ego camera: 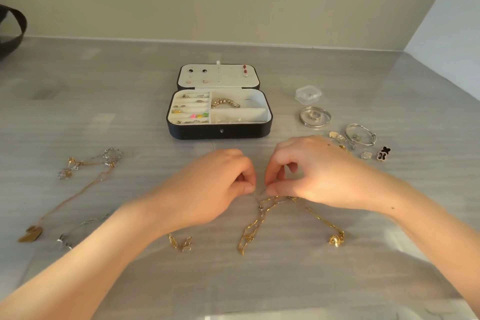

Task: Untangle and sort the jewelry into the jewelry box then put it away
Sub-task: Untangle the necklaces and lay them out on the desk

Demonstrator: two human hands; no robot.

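Observation:
A black jewelry box [219, 131] stands open at the table's middle, with earrings on its lid, rings in the left slots and a gold bead bracelet [224, 102] inside. In front of it, my left hand [215, 184] and my right hand [311, 171] both pinch a tangle of gold chains [255, 226] at its top. The chains trail down toward me, one strand ending in a gold pendant [336, 239]. A small gold piece [180, 243] lies by my left forearm.
Gold and silver necklaces [85, 171] lie spread at the left, with a gold leaf pendant [31, 234]. At the right sit a clear plastic case [308, 95], silver bangles [315, 117] [360, 134] and a black clover charm [384, 154]. A dark strap [15, 26] hangs far left.

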